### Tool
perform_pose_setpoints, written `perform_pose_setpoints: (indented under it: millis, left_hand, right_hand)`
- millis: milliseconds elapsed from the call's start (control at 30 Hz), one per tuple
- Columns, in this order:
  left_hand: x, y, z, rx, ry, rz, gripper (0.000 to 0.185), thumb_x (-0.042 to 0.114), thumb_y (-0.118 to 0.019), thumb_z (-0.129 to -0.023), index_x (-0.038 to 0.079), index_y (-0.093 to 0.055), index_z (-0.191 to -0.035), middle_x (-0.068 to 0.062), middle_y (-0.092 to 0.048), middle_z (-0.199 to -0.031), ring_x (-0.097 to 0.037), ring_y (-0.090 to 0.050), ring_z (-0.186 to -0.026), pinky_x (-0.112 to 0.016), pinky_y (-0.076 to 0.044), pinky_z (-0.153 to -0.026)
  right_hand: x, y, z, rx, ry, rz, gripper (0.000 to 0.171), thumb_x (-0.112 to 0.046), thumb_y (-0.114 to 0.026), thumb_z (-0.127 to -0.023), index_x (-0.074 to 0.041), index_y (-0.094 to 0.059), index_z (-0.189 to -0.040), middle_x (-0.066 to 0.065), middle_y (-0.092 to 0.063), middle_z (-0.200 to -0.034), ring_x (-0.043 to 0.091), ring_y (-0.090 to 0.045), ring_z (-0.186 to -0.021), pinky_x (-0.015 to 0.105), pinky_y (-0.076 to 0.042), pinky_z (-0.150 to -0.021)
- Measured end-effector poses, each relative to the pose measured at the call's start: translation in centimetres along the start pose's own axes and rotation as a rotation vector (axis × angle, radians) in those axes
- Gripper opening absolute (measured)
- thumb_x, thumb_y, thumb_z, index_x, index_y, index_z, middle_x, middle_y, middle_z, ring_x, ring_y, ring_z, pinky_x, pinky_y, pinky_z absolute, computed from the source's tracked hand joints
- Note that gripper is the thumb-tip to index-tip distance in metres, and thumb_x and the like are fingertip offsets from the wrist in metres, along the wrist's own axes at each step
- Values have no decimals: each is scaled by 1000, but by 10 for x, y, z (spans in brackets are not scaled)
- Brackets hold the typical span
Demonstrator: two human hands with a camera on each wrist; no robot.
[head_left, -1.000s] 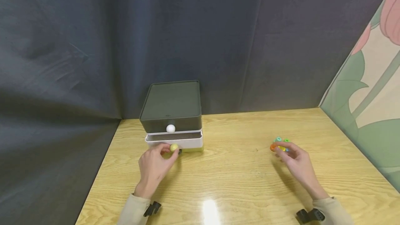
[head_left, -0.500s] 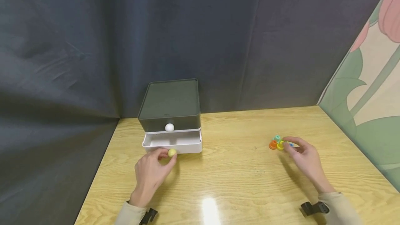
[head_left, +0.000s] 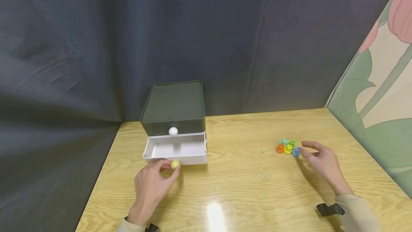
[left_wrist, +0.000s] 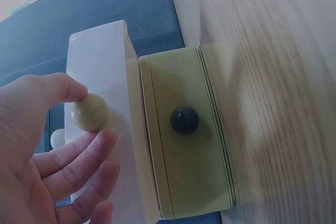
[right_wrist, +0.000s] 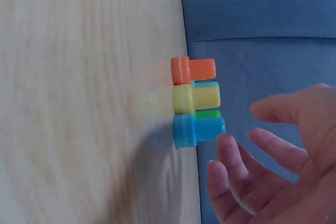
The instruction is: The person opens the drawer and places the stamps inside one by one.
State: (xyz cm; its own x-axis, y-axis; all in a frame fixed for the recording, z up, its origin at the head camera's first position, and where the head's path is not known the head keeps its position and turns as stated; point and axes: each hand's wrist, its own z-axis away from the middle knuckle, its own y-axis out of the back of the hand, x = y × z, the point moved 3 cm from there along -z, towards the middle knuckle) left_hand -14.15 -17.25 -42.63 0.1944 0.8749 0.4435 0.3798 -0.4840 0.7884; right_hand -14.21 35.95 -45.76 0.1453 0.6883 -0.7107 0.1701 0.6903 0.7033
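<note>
My left hand (head_left: 150, 187) pinches the pale yellow round knob (head_left: 175, 164) of a white drawer (head_left: 195, 159) between thumb and fingers. The drawer stands pulled out of a small drawer unit (head_left: 177, 101) with a dark top. On the right, my right hand (head_left: 325, 162) hovers with parted fingers and holds nothing. Closest to it is a blue peg-like piece (right_wrist: 184, 131); whether a fingertip touches it I cannot tell. Clustered with that piece are a yellow one (head_left: 288, 149), an orange one (head_left: 280, 148), a green one (head_left: 292, 143) and a teal one (head_left: 283, 141).
A dark top drawer with a white knob (head_left: 173, 131) sits above the white one. Below is a yellow-green drawer (left_wrist: 184, 182) with a dark knob (left_wrist: 185, 120). Dark curtain (head_left: 193, 38) lines the back of the wooden table (head_left: 238, 182); a flowered panel (head_left: 386, 117) stands right.
The white drawer has come further out toward me, with my left hand on its knob. My right hand has moved right, off the orange and yellow pieces to beside the blue one.
</note>
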Motion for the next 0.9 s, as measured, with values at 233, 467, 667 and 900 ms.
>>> perform_pose_setpoints:
  millis: [233, 467, 667, 900]
  left_hand:
    - [-1, 5, 8, 27, -14, -18, 19, 44, -88, -81, 28, -80, -88, 13, -81, -85, -20, -75, -76, -31, -47, -58]
    - [0, 6, 16, 22, -12, -11, 18, 44, -88, -82, 29, -80, -88, 14, -81, -85, -18, -74, -75, -28, -45, -57]
    - [-1, 5, 20, 48, -20, -6, 18, 43, -90, -80, 31, -79, -87, 15, -80, -83, -16, -74, -73, -28, -46, -59]
    - [-2, 3, 22, 63, -35, 17, 19, 41, -92, -78, 28, -80, -86, 14, -79, -80, -16, -74, -72, -26, -46, -58]
  right_hand:
    - [4, -6, -2, -82, 0, -14, 64, -47, -63, -107, 2, -56, -148, 29, -75, -122, 7, -74, -85, 28, -55, -68]
    - [7, -10, -6, -86, 5, -3, 61, -45, -62, -107, 2, -59, -146, 35, -69, -131, 13, -75, -88, 28, -58, -67]
    - [12, -8, -9, -101, -12, 19, 62, -47, -59, -108, 3, -59, -145, 38, -64, -136, 38, -77, -101, 32, -58, -69]
    - [15, -10, -11, -74, 4, 51, 58, -43, -59, -109, 5, -61, -142, 38, -62, -139, 44, -74, -106, 27, -55, -68]
